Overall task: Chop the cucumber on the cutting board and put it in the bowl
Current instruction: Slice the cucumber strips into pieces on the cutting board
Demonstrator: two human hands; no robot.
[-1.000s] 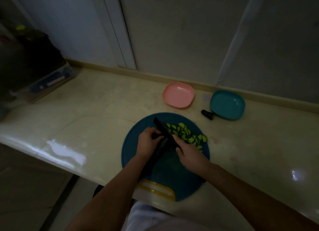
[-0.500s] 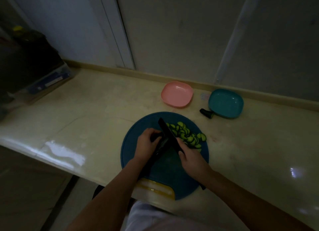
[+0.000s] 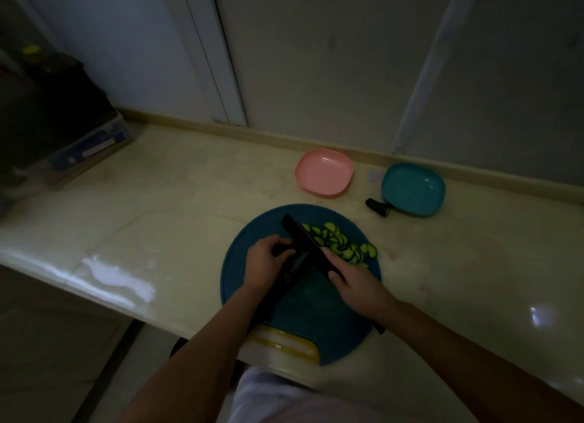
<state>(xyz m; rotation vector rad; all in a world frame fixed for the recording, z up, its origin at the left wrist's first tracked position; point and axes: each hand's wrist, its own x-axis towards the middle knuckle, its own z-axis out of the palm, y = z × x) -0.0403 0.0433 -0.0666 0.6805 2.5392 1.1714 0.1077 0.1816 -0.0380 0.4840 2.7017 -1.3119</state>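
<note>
Blue cutting board at the counter's near edge. On it: left hand curled over the uncut cucumber, pinning it. Right hand is wrapped round the black knife, blade across the cucumber. Slices are heaped on the board's far side. Beyond the board: pink bowl, teal bowl, cucumber end.

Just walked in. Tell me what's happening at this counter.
A person is slicing a cucumber on the board. The left hand holds it; the right hand grips the knife, blade across it. Slices lie piled beyond the blade. The pink bowl and teal bowl behind hold none yet; a cut end lies by the teal one.
</note>
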